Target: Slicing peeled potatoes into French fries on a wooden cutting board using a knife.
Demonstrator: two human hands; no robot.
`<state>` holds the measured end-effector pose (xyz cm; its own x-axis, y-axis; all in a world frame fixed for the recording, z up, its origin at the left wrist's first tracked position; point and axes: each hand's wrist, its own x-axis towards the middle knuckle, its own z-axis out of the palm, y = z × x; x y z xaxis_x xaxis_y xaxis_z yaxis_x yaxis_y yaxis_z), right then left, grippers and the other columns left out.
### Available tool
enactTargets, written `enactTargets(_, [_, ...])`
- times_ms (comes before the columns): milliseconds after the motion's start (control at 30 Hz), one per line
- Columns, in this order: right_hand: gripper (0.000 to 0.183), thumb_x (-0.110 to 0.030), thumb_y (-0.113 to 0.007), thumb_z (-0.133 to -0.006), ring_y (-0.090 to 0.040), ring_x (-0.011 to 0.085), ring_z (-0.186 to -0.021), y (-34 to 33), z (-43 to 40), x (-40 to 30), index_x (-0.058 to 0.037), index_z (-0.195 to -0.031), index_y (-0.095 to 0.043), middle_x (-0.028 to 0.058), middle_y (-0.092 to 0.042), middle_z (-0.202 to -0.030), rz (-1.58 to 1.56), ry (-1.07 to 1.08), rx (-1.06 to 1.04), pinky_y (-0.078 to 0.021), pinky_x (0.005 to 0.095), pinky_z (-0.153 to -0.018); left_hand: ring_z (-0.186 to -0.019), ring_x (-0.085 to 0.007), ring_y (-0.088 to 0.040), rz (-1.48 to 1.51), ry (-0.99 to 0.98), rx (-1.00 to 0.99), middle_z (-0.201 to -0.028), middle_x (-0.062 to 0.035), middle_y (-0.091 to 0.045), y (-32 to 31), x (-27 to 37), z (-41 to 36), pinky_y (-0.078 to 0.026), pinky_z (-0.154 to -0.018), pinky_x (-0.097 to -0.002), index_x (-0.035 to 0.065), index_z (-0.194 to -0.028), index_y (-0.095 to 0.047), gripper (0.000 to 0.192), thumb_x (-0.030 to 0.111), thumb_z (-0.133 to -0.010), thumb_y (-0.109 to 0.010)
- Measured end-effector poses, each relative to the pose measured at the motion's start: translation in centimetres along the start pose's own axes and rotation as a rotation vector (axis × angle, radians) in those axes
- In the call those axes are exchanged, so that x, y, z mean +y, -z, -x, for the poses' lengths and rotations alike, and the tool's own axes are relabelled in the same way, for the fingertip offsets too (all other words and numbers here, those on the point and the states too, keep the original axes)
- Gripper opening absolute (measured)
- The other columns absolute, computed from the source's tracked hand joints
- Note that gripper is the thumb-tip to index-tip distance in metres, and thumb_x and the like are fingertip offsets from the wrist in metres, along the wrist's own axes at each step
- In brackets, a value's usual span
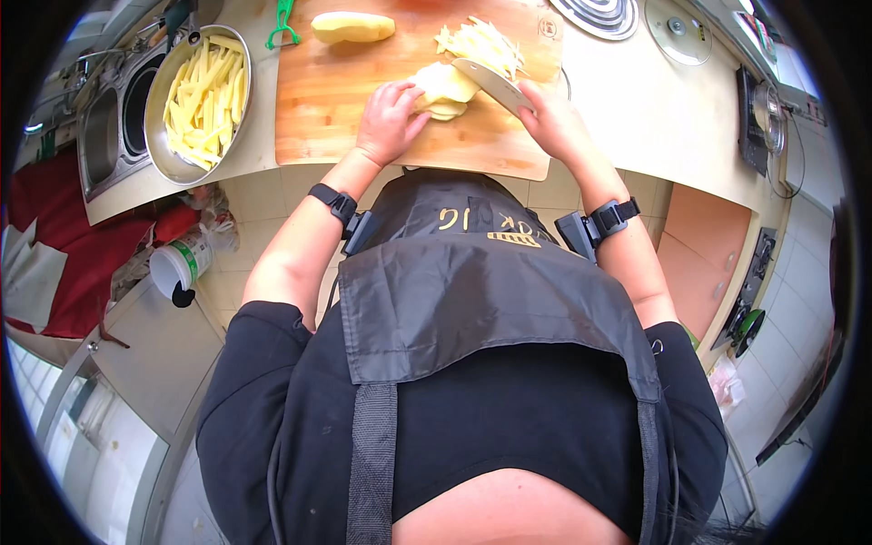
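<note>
A stack of pale yellow potato slices (pixel 446 87) lies on a wooden cutting board (pixel 327 102). At its left end, my left hand (pixel 390 122) has fingertips and thumb against the slices, holding them. My right hand (pixel 555 122) grips a knife (pixel 496 86) with a broad metal blade; its handle is mostly hidden in the hand. The blade slants along the right side of the stack, its tip up and to the left. Just beyond it sits a heap of thin potato strips (pixel 480 44). A whole peeled potato (pixel 353 27) rests farther left on the board.
Left of the board, an oval metal pan (pixel 247 102) holds thick potato sticks (pixel 204 95), beside a sink (pixel 102 150). A green peeler (pixel 283 28) lies near the board. A glass lid (pixel 678 30) and a metal coil-patterned round object (pixel 599 13) are at the back right.
</note>
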<state>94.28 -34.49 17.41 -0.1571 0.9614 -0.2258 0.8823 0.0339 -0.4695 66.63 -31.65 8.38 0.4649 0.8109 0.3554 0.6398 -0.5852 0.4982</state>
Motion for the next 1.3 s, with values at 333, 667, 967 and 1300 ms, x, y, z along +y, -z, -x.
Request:
enactTargets(333, [0.032,-0.014,-0.054,-0.086,-0.061,0.0384,-0.096,-0.6,-1.0,0.1,-0.0060,-0.118,-0.056,0.0218,-0.065,-0.099,-0.026,-0.036,-0.046,-0.0485,0.0464,-0.083,-0.097,-0.0295,-0.060,0.110,-0.109,-0.040,-0.104,-0.0091,-0.064,-0.4,-0.6,-0.7,-0.050,-0.085,-0.0388,0.0084,-0.100,-0.066,0.020,0.014,-0.081,-0.069])
enactTargets(667, [0.029,-0.012,-0.055,-0.085,-0.063,0.0385,-0.090,-0.7,-1.3,-0.3,-0.0055,-0.114,-0.056,0.0212,-0.065,-0.094,-0.032,-0.018,-0.040,-0.0498,0.0466,-0.078,-0.101,-0.0269,-0.059,0.081,-0.249,-0.009,-0.108,-0.0070,-0.063,-0.5,0.1,-2.3,-0.049,-0.088,-0.0382,0.0090,-0.103,-0.066,0.024,0.010,-0.079,-0.066])
enactTargets(967, [0.026,-0.008,-0.054,-0.087,-0.061,0.0409,-0.090,-0.9,-1.9,-0.5,-0.0033,-0.113,-0.053,0.0230,-0.063,-0.094,0.031,0.085,-0.061,-0.0490,0.0472,-0.076,-0.104,-0.0248,-0.058,0.054,-0.276,-0.043,-0.107,-0.0061,-0.063,-2.8,-0.3,-3.3,-0.048,-0.090,-0.0382,0.0074,-0.104,-0.065,0.028,0.009,-0.076,-0.061])
enactTargets(1300, [0.018,-0.009,-0.053,-0.088,-0.062,0.0393,-0.084,0.2,-2.9,-2.8,-0.0014,-0.104,-0.051,0.0230,-0.063,-0.085,0.017,0.126,0.074,-0.0487,0.0483,-0.075,-0.098,-0.0268,-0.060,0.173,-0.239,0.062,-0.100,-0.0067,-0.063,-4.2,-0.9,-3.1,-0.051,-0.083,-0.0399,0.0065,-0.097,-0.065,0.022,0.006,-0.075,-0.065])
